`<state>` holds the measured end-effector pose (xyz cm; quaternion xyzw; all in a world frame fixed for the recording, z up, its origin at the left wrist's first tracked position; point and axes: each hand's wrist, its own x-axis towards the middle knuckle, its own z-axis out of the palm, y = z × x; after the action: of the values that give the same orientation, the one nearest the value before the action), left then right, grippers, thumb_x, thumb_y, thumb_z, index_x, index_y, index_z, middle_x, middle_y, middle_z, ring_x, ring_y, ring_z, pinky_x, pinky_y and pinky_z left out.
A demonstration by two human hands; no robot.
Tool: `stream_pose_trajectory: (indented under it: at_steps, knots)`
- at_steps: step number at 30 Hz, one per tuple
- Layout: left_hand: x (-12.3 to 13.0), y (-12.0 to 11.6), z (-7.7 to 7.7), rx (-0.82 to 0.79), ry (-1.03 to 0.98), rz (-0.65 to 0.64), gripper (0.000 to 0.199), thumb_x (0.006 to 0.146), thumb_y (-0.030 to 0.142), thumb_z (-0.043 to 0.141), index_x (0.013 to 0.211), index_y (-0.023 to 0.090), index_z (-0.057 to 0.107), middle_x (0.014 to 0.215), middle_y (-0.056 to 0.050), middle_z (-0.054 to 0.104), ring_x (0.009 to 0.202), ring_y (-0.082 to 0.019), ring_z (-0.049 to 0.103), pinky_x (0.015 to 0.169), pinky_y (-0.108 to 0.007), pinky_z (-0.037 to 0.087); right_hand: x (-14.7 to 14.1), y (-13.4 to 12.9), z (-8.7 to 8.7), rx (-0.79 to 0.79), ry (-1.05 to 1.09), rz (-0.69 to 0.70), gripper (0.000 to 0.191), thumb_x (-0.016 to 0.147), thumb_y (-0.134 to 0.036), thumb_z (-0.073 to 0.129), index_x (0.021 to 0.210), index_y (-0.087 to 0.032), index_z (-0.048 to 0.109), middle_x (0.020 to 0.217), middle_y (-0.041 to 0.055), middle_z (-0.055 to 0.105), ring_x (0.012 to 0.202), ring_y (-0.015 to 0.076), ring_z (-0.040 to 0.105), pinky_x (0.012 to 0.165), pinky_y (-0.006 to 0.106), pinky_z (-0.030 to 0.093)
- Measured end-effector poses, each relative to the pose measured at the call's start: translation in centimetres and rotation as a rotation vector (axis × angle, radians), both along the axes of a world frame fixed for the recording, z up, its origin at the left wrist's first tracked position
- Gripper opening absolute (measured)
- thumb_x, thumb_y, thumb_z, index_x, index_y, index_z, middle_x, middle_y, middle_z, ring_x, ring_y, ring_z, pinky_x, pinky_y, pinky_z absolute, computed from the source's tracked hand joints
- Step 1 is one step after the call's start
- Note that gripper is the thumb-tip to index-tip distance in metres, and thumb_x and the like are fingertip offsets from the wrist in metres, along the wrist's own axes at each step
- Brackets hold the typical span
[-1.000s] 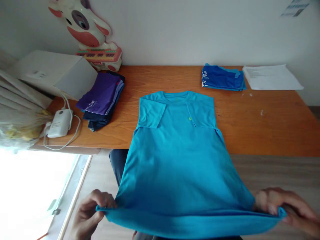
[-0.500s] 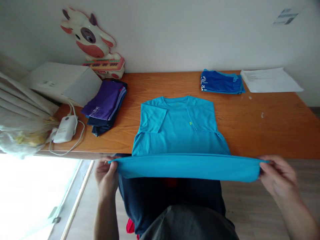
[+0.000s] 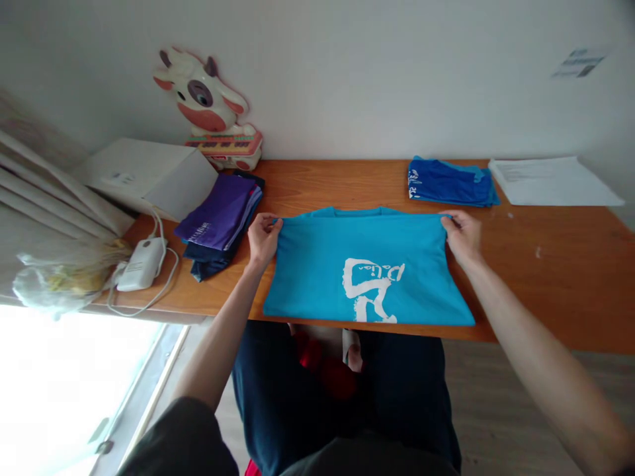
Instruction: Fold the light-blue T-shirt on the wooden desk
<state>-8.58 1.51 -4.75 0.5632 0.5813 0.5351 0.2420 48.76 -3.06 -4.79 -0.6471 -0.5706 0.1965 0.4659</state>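
A turquoise T-shirt (image 3: 317,271) lies folded over on itself on the wooden table, with its fold along the table's front edge. White printed lettering shows upside down on the upper layer. My left hand (image 3: 264,239) pinches the far left corner of the hem, and my right hand (image 3: 462,235) pinches the far right corner. Between them the hem is stretched straight, close to the shoulders. Just a strip of the collar shows beyond it; the sleeves are covered by the upper layer.
On the left of the table (image 3: 555,284) sit a pile of folded purple and dark clothes (image 3: 218,210), a white box (image 3: 149,175), a white adapter with cable (image 3: 142,264) and a cow-shaped toy keyboard (image 3: 213,112). Folded blue clothes (image 3: 449,182) and white papers (image 3: 553,180) lie at the back right.
Both hands have carried the hem from in front of the table edge forward over the shirt. The sleeves have become covered, and the white print has come into view.
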Motion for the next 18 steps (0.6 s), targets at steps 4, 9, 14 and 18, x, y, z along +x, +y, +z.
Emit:
stream_pose_trajectory:
  at_steps: [4,9,14,18]
  knots:
    - [0.3,3.8,-0.8,0.007,0.149,0.034,0.025,0.100,0.039,0.080,0.113,0.020,0.071,0.104,-0.008,0.080,0.084,-0.020,0.069,0.078,-0.033,0.052,0.5,3.3,-1.1,0.022,-0.055,-0.121,0.031,0.101,-0.060,0.071,0.109,-0.031,0.081,0.120,0.0114,0.088,0.111,0.0337,0.080,0.106,0.053,0.065]
    - [0.9,6.4,-1.3,-0.105,0.279,0.031,0.031,0.101,0.038,0.087,0.121,0.019,0.074,0.108,-0.009,0.083,0.090,-0.022,0.072,0.086,-0.039,0.051,1.3,4.7,-2.0,-0.026,-0.171,-0.129,0.023,0.100,-0.039,0.069,0.113,-0.026,0.084,0.124,0.0098,0.089,0.117,0.0304,0.080,0.116,0.050,0.062]
    - [1.7,6.9,-1.0,-0.137,0.299,0.012,0.052,0.105,0.036,0.085,0.145,0.012,0.063,0.115,-0.011,0.084,0.097,-0.020,0.071,0.096,-0.041,0.049,0.8,4.5,-1.3,-0.055,-0.177,-0.096,0.039,0.097,-0.036,0.074,0.135,-0.024,0.077,0.134,0.0114,0.086,0.116,0.0304,0.080,0.113,0.052,0.063]
    - [1.3,3.5,0.1,-0.085,0.196,0.010,0.071,0.099,0.037,0.085,0.159,0.017,0.054,0.141,-0.018,0.080,0.099,-0.023,0.077,0.095,-0.042,0.057,-0.1,0.6,0.8,0.054,-0.168,-0.124,0.067,0.095,-0.051,0.080,0.156,-0.027,0.064,0.157,0.0144,0.074,0.119,0.0317,0.078,0.106,0.053,0.066]
